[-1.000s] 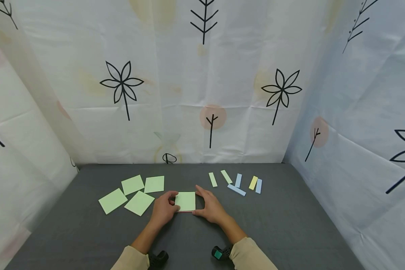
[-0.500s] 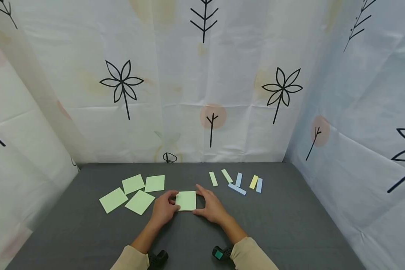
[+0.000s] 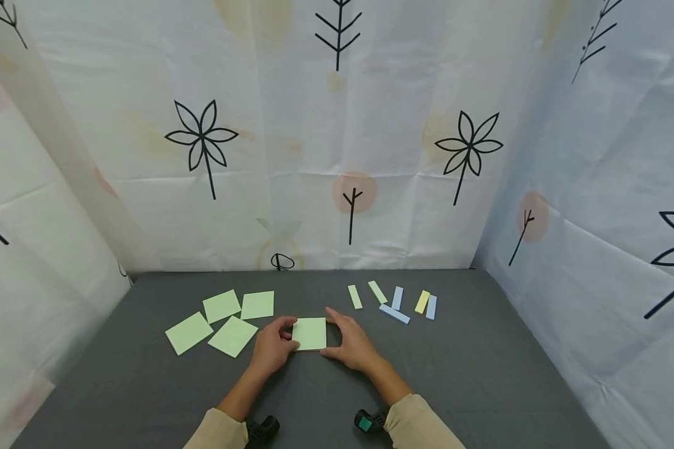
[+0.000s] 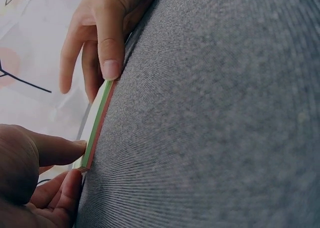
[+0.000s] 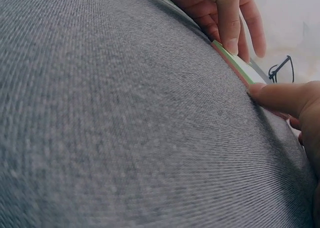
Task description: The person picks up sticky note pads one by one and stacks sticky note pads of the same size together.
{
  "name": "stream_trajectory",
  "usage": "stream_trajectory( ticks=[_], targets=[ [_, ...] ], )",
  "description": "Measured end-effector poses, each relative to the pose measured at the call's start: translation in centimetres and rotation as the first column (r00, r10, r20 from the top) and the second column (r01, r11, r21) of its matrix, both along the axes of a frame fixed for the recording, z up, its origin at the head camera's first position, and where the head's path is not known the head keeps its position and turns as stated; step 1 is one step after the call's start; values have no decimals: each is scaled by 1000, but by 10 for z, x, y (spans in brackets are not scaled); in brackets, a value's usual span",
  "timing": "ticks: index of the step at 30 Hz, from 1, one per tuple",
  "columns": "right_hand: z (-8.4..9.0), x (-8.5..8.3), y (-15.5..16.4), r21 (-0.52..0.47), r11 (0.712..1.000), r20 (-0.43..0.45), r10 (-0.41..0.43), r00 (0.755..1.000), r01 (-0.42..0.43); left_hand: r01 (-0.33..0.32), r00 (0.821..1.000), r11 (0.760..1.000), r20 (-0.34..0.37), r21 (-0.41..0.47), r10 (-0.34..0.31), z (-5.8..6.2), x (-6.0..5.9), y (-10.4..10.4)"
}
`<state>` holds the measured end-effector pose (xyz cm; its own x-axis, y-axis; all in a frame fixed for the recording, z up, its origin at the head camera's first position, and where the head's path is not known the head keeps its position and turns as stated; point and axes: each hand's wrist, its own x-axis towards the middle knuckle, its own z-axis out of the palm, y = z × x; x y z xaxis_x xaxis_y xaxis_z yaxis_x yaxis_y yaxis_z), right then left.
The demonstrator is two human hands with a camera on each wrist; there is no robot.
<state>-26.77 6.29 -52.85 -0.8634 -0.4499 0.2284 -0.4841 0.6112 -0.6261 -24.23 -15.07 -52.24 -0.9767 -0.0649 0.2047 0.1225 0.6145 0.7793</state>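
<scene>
A pad of sticky notes (image 3: 309, 333), pale green on top with a red layer at its base, lay flat on the grey surface (image 3: 472, 374) near the middle, straight ahead at 12 o'clock from the person. It was framed by both hands. The left hand (image 3: 272, 346) was held against its 9 o'clock edge, thumb on the near corner and fingers curled round the far side. The right hand (image 3: 352, 343) was set against the 3 o'clock edge, its thumb pressed to the near corner and the fingers (image 4: 111, 43) bent over the pad's side. The pad was thus pinched between the two hands, each equally near. Being square, the pad had no long axis; its edges ran parallel to the surface's front.

From the left wrist view the pad's thin stacked edge (image 4: 95, 125) was seen on edge, touching the cloth. Four loose green notes (image 3: 220, 321) were spread at 10 o'clock, well apart from the left hand. Six narrow strips (image 3: 395, 304) in green, blue and yellow lay at 2 o'clock.
</scene>
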Motion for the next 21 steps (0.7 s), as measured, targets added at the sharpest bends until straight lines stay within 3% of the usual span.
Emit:
stream_trajectory(
  ticks=[10,21],
  targets=[
    [-1,-2,-3,38,998,-131,53,990,-48,8,1000,1000,-13,-16,-8,2,0,-2],
    [-3,-2,-3,94,994,-166,66,984,-51,10,1000,1000,-19,-28,-11,1,0,-1]
  ],
)
